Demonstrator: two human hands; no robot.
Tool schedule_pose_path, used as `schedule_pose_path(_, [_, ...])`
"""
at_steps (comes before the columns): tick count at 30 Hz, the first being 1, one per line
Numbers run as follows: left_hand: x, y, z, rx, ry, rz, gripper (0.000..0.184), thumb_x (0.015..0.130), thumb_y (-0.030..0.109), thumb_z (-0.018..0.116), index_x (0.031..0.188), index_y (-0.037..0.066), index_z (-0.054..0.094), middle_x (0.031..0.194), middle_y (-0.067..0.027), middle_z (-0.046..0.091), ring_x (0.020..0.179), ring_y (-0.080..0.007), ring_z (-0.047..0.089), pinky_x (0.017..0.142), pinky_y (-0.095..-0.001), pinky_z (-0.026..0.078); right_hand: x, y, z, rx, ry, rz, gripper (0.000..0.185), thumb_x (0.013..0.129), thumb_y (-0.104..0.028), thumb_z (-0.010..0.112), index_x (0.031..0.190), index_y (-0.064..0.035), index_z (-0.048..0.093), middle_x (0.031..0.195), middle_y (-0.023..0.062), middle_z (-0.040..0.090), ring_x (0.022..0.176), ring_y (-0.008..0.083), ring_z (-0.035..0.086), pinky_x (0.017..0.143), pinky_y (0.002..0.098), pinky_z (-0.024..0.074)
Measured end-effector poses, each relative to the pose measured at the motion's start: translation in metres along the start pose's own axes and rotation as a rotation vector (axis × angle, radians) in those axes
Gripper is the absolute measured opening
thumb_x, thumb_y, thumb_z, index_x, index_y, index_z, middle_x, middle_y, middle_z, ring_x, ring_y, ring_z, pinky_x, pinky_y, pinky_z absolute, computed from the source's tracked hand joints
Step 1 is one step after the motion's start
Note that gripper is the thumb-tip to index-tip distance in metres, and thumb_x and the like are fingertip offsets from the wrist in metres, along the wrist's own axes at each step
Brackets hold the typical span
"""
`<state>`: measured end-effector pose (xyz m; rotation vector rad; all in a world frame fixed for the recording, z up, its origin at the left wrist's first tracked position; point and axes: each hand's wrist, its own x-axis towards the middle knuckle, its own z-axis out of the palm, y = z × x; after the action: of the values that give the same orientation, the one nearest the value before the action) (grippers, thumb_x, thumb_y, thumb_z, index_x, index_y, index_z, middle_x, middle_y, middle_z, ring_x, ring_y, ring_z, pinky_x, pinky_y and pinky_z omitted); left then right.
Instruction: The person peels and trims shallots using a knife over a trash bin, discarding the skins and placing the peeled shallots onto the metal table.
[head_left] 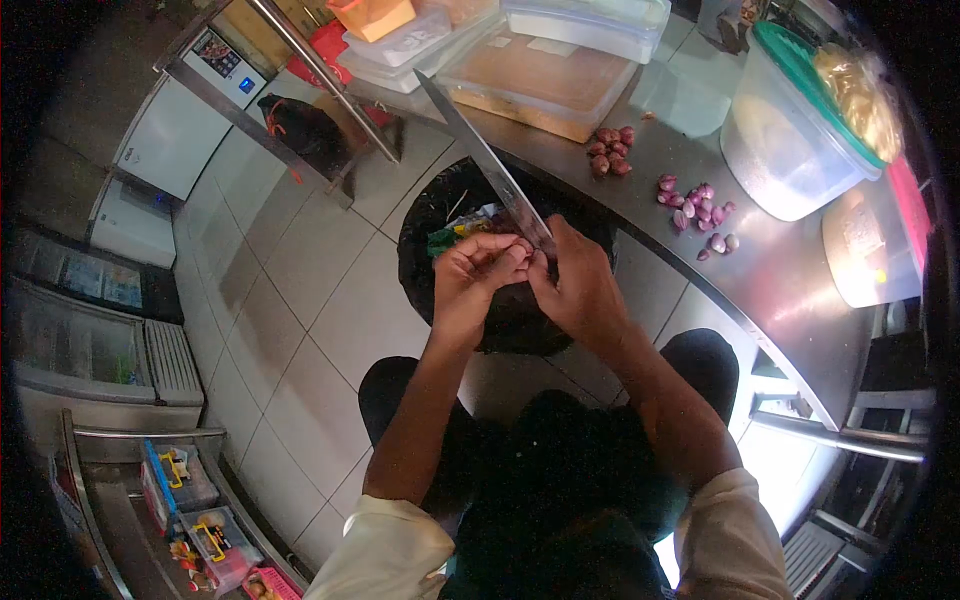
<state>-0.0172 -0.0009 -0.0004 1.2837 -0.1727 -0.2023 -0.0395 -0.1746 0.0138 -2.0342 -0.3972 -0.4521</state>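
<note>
My right hand (578, 275) is closed around the handle end of a large knife (485, 158), its long blade pointing up and to the left. Against its thumb, my left hand (475, 272) pinches a small reddish shallot, mostly hidden by the fingertips. Both hands meet above a bin lined with a black bag (425, 215), which holds scraps and colourful wrappers. On the steel table to the right lie a cluster of unpeeled shallots (611, 152) and a looser group of peeled purple shallots (700, 206).
Lidded plastic boxes (545, 75) stand at the table's far side. A clear tub with a green lid (790, 135) and a red-lidded container (870, 245) are at the right. Toolbox-like cases (215, 545) sit on a shelf at lower left, below a chest freezer (80, 340).
</note>
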Motion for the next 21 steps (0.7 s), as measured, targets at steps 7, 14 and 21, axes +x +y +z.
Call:
schedule_pose_path(7, [0.003,-0.002,0.002,-0.072,0.027,0.011,0.019,0.099,0.005,0.066,0.117,-0.001,0.067,0.115,-0.0132,0.072,0.102,-0.0216,0.072,0.089,-0.0361,0.061,0.003,0.005,0.001,0.058,0.157,-0.108,0.024,0.086,-0.003,0.064,0.105,0.0009,0.051,0.087,0.0256,0.058,0.084,0.0494,0.060,0.071,0.0527,0.0477])
schedule_pose_path(14, [0.003,-0.003,0.003,-0.085,0.040,0.028,0.018,0.098,0.006,0.070,0.115,-0.001,0.070,0.108,-0.0096,0.074,0.096,-0.0158,0.071,0.085,-0.0299,0.059,0.001,0.009,0.004,-0.035,0.127,-0.119,0.024,0.086,-0.004,0.066,0.105,0.0015,0.052,0.091,0.0267,0.058,0.086,0.0494,0.061,0.073,0.0511,0.0485])
schedule_pose_path(21, [0.002,-0.006,0.001,-0.056,-0.015,0.021,0.023,0.099,0.006,0.066,0.121,0.000,0.067,0.117,-0.0127,0.072,0.102,-0.0203,0.072,0.090,-0.0343,0.060,0.001,0.003,-0.004,0.019,-0.005,0.008,0.028,0.087,-0.005,0.065,0.110,0.0048,0.053,0.096,0.0288,0.061,0.089,0.0506,0.062,0.076,0.0524,0.0501])
